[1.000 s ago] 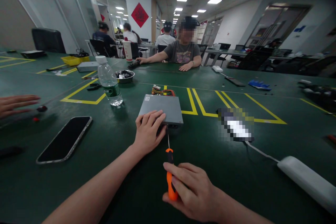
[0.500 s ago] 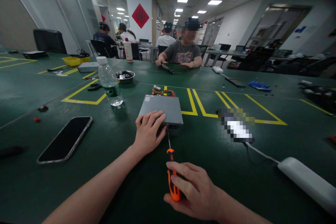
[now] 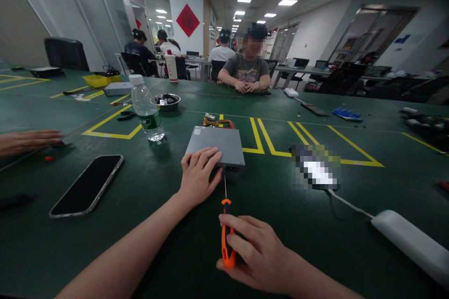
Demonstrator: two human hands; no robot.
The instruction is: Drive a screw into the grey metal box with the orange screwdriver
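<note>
A grey computer power supply (image 3: 219,139) lies on the green table, its bundle of coloured wires (image 3: 219,123) at the far side. My left hand (image 3: 200,173) holds it down, fingers over the top and thumb at the near face. In my right hand (image 3: 257,250) is an orange and black screwdriver (image 3: 228,245), gripped by the handle with fingertips and thumb. Its thin shaft points away from me to the near face of the power supply, just right of my left thumb. Where the tip meets the case is too small to make out.
Left of the power supply stand a water bottle (image 3: 147,112) and a metal bowl (image 3: 168,102) of small parts. A phone (image 3: 87,187) lies nearer. To the right are a blurred-out device (image 3: 315,168) and a white power bank-like block (image 3: 410,243). Another person's hand (image 3: 31,141) reaches in from the left.
The screwdriver handle has turned and shifted slightly left with my right hand. My left hand stays put. Another person's hand has appeared at the left; the person opposite has brought both hands together.
</note>
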